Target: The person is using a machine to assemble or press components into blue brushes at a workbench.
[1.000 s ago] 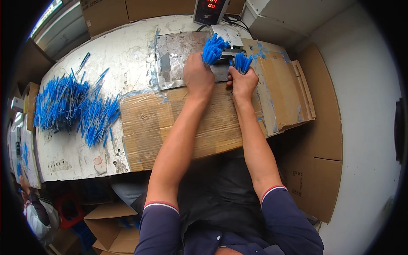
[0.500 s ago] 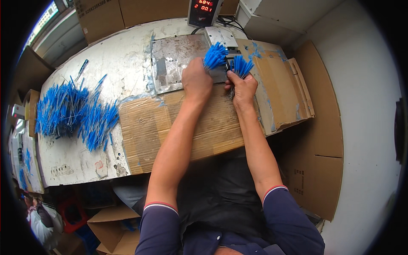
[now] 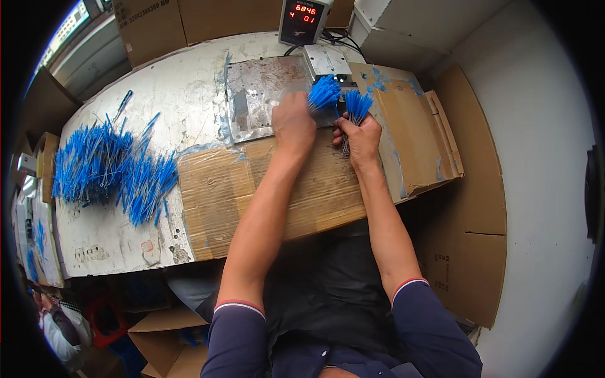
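Head view: the left hand [image 3: 293,123] was closed around a bundle of blue-tipped wires [image 3: 324,93], whose blue ends fanned out at about one o'clock from the knuckles; the right hand [image 3: 360,140] sat just beside it at three o'clock, fingers clamped on a second bundle of blue-tipped wires [image 3: 357,106] that stood up toward twelve o'clock, its grey lower ends showing below the fist; the two hands were near each other, and whether they touched could not be told; both bundles lay close to a small grey metal device [image 3: 325,61] at twelve o'clock from the hands, the left bundle just at its front edge; a scuffed metal plate [image 3: 257,94] lay under and at ten o'clock from the left hand; flattened cardboard [image 3: 214,195] covered the near part of the worktable [image 3: 170,94] beneath both forearms; a large loose pile of blue wires [image 3: 107,167] lay well apart at nine o'clock on the table; a black counter box with red lit digits [image 3: 302,19] stood at twelve o'clock behind the device; a brown cardboard sheet [image 3: 472,201] leaned at four o'clock beside the table.
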Motion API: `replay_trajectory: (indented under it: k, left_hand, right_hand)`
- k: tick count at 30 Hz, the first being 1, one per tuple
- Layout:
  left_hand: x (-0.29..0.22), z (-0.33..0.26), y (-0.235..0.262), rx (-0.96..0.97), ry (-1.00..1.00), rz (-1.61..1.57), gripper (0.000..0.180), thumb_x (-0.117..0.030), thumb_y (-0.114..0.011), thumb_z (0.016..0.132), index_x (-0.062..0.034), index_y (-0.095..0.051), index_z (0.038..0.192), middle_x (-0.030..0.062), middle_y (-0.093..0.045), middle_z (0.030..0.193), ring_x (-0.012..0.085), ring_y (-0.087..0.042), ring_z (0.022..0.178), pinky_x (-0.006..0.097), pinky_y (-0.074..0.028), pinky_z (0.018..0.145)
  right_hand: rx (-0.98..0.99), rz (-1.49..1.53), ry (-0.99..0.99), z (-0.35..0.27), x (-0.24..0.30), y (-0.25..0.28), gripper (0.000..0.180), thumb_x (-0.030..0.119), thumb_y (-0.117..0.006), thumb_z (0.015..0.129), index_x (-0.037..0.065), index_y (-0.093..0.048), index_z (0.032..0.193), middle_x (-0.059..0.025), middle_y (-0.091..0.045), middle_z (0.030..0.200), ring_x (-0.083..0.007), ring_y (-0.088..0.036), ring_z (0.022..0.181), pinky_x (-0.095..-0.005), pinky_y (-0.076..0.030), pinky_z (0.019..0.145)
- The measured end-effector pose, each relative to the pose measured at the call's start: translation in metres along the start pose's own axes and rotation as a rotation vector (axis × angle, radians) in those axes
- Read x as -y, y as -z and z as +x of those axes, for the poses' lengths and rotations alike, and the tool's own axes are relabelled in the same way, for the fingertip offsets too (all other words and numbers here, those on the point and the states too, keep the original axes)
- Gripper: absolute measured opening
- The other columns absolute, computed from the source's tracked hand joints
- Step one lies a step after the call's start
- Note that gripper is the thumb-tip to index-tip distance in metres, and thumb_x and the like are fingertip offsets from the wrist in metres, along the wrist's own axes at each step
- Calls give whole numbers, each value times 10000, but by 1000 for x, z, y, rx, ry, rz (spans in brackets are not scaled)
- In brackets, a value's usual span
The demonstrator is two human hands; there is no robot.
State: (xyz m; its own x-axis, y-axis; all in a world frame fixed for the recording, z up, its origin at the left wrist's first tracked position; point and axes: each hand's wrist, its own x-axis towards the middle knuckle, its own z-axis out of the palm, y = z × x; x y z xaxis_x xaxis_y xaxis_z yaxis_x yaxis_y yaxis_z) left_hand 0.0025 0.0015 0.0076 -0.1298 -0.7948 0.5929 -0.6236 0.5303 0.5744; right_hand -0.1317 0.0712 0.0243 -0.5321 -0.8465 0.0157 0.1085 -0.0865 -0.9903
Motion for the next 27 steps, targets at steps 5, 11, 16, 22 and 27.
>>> replay_trajectory:
  k: [5, 11, 16, 22, 27]
  left_hand:
    - [-2, 1, 0, -79, 139, 10, 185, 3, -581, 815, -38, -616, 992, 173, -624, 968, 389, -611, 876, 483, -462, 775]
    - [1, 1, -1, -147, 217, -57, 214, -8, -621, 847, -50, -610, 1057, 165, -625, 1022, 411, -622, 932, 506, -478, 794]
    - [3, 2, -4, -164, 171, -74, 211, -15, -629, 849, -59, -614, 1055, 157, -632, 1037, 406, -612, 959, 506, -465, 811]
    - [-3, 1, -1, -133, 173, -111, 155, -43, -595, 862, -52, -623, 1014, 159, -659, 971, 380, -625, 921, 477, -454, 820]
    - [0, 1, -2, -18, 134, -119, 183, -14, -597, 830, -40, -636, 1007, 188, -679, 930, 410, -640, 881, 502, -471, 796]
  right_hand:
    - [-90, -52, 20, 4, -1, -8, 109, -44, -658, 826, -21, -606, 919, -100, -667, 767, -145, -636, 547, -271, -526, 420]
    - [-166, -129, 8, 11, -2, -22, 121, -56, -664, 825, -16, -595, 916, -102, -663, 740, -145, -628, 537, -274, -522, 418]
    - [-173, -178, -1, 15, -2, -25, 115, -56, -669, 821, -14, -598, 900, -98, -662, 734, -149, -632, 534, -279, -536, 429]
    - [-140, 13, -61, 9, 2, -20, 115, 0, -711, 847, -20, -620, 915, -113, -677, 744, -175, -655, 552, -306, -569, 478]
    - [-56, 179, -82, 1, 3, -10, 132, 41, -733, 864, -16, -638, 933, -115, -680, 752, -197, -667, 579, -341, -595, 543]
